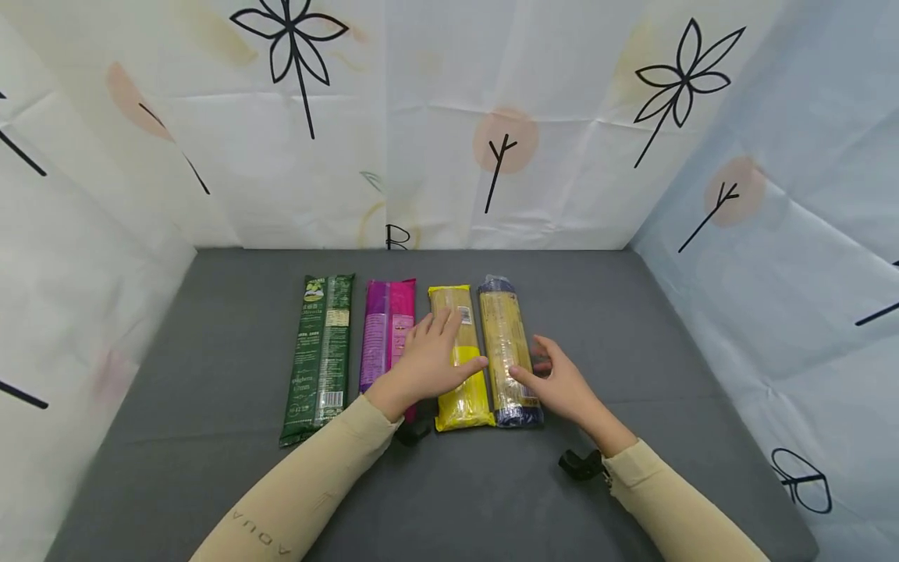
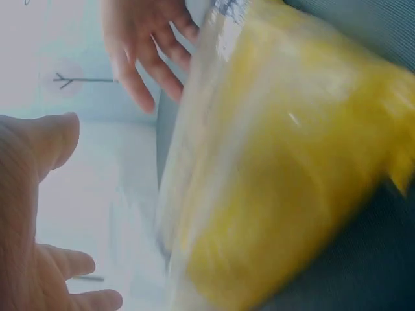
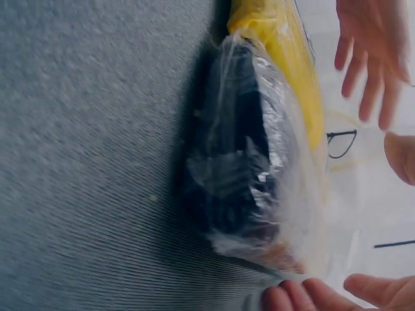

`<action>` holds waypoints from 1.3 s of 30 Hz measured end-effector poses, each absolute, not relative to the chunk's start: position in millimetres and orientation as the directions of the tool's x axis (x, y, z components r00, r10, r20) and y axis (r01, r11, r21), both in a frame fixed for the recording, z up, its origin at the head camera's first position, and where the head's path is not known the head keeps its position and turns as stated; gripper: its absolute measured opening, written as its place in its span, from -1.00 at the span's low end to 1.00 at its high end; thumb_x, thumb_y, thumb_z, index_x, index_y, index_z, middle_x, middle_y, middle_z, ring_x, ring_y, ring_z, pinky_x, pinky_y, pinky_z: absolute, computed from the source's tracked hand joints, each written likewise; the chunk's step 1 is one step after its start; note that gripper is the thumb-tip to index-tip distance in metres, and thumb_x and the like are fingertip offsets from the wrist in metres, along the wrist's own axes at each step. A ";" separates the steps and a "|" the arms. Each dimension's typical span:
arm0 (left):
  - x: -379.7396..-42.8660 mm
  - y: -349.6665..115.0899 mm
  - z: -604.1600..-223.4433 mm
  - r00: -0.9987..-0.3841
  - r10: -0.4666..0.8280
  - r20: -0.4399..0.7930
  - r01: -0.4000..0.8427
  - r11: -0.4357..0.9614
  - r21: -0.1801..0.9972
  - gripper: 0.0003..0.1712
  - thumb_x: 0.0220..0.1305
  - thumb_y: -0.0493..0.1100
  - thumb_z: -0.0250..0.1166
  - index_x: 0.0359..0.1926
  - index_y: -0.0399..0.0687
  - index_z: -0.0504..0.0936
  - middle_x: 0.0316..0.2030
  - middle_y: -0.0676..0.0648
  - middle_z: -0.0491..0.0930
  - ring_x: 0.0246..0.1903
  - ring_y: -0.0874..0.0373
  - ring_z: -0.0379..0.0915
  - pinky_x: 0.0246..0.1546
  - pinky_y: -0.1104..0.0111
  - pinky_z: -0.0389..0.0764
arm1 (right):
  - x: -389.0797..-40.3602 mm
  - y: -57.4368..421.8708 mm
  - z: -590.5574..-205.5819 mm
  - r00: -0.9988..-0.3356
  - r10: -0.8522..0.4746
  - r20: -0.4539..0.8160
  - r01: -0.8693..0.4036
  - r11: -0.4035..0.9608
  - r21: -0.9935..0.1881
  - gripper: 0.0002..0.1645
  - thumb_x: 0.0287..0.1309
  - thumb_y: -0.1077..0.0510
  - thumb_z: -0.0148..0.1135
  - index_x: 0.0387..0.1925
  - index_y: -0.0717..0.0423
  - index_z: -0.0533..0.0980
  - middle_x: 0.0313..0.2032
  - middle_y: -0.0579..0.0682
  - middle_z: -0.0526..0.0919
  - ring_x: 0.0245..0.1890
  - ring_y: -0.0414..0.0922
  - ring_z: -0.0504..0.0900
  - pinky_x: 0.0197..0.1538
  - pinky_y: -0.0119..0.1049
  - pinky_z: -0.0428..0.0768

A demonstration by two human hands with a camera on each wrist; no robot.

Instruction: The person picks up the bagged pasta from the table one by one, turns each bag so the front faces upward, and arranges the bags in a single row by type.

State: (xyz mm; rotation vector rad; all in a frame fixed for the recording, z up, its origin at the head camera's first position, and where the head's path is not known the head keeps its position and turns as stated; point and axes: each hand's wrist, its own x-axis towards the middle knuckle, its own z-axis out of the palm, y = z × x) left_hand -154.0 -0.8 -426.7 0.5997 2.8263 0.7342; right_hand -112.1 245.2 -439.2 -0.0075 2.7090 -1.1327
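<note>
My left hand (image 1: 431,355) hovers with spread fingers over the yellow spaghetti pack (image 1: 467,398), its fingertips overlapping the upper part in the head view. In the left wrist view this yellow pack (image 2: 279,162) fills the middle, with a gap between it and the thumb. My right hand (image 1: 558,382) is at the right side of the clear spaghetti pack with dark blue ends (image 1: 502,328). The thumb overlaps that pack, while the fingers are loosely bent beyond its right edge. In the right wrist view the dark blue end (image 3: 227,136) faces the camera.
A green spaghetti pack (image 1: 316,359) and a purple-and-pink pack (image 1: 377,336) lie to the left, the latter partly hidden by my left hand. All packs rest in a row on the grey tabletop (image 1: 211,375). Patterned white cloth (image 1: 435,179) surrounds the table's back and sides.
</note>
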 end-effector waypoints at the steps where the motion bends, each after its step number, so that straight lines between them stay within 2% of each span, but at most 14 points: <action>1: -155.7 5.0 -426.5 -0.901 0.430 -0.061 0.336 0.780 0.527 0.09 0.19 0.52 0.02 0.54 0.09 -0.11 0.50 -0.16 -0.11 0.43 -0.23 -0.20 0.33 -0.17 -0.10 | -112.6 246.3 -440.1 -0.978 -0.081 -0.191 0.082 0.694 -0.715 0.13 0.12 -0.41 0.20 0.49 0.08 -0.01 0.31 0.23 0.29 0.19 0.17 0.40 0.05 0.15 0.48; 8: -165.0 34.5 -427.1 -0.867 0.489 -0.097 0.295 0.660 0.691 0.06 0.23 0.38 0.16 0.54 0.05 -0.09 0.49 -0.17 -0.09 0.42 -0.27 -0.15 0.30 -0.14 0.08 | -117.0 252.1 -451.4 -0.965 -0.089 -0.247 0.135 0.639 -0.758 0.07 0.11 -0.30 0.30 0.46 0.09 0.06 0.21 0.18 0.38 0.06 0.05 0.44 -0.01 -0.02 0.52; 16: -177.4 56.7 -435.7 -0.892 0.444 -0.092 0.239 0.632 0.737 0.00 0.24 0.20 0.27 0.52 -0.01 -0.01 0.44 -0.19 0.06 0.36 -0.14 0.08 0.28 0.01 0.22 | -123.1 255.8 -460.7 -0.941 -0.164 -0.295 0.121 0.651 -0.749 0.14 0.06 -0.24 0.37 0.45 0.20 0.04 0.11 0.14 0.35 0.02 0.01 0.36 0.01 -0.06 0.41; 22: -181.7 73.8 -437.1 -0.891 0.432 -0.140 0.252 0.728 0.637 -0.07 0.26 0.13 0.27 0.48 -0.16 0.09 0.37 -0.28 0.17 0.27 -0.17 0.24 0.22 0.07 0.35 | -126.8 257.5 -463.2 -0.942 -0.186 -0.278 0.095 0.649 -0.755 0.12 0.04 -0.21 0.40 0.42 0.24 0.07 0.03 0.12 0.38 -0.05 -0.01 0.37 -0.04 -0.11 0.40; 27: -184.2 78.8 -442.5 -0.909 0.391 -0.141 0.257 0.795 0.549 -0.10 0.16 0.12 0.39 0.40 -0.17 0.27 0.31 -0.26 0.24 0.16 -0.17 0.36 0.14 0.12 0.43 | -126.6 256.4 -467.5 -0.949 -0.196 -0.246 0.068 0.638 -0.767 0.03 0.02 -0.18 0.44 0.37 0.17 0.17 -0.08 0.08 0.42 -0.15 -0.05 0.39 -0.10 -0.17 0.42; 30: -185.1 77.6 -446.4 -0.916 0.376 -0.143 0.246 0.804 0.541 -0.12 0.11 0.14 0.44 0.37 -0.11 0.34 0.31 -0.22 0.24 0.14 -0.13 0.38 0.12 0.15 0.45 | -125.1 255.0 -469.7 -0.948 -0.191 -0.254 0.074 0.643 -0.763 0.02 0.02 -0.19 0.43 0.37 0.15 0.17 -0.09 0.06 0.41 -0.16 -0.05 0.38 -0.11 -0.17 0.42; 39: -187.1 78.4 -448.2 -0.914 0.381 -0.139 0.250 0.800 0.546 -0.12 0.12 0.17 0.42 0.38 -0.07 0.34 0.32 -0.19 0.23 0.17 -0.09 0.37 0.14 0.17 0.44 | -126.4 256.4 -467.4 -0.950 -0.189 -0.250 0.072 0.644 -0.762 0.02 0.04 -0.19 0.42 0.38 0.15 0.16 -0.06 0.09 0.39 -0.15 -0.03 0.39 -0.11 -0.15 0.43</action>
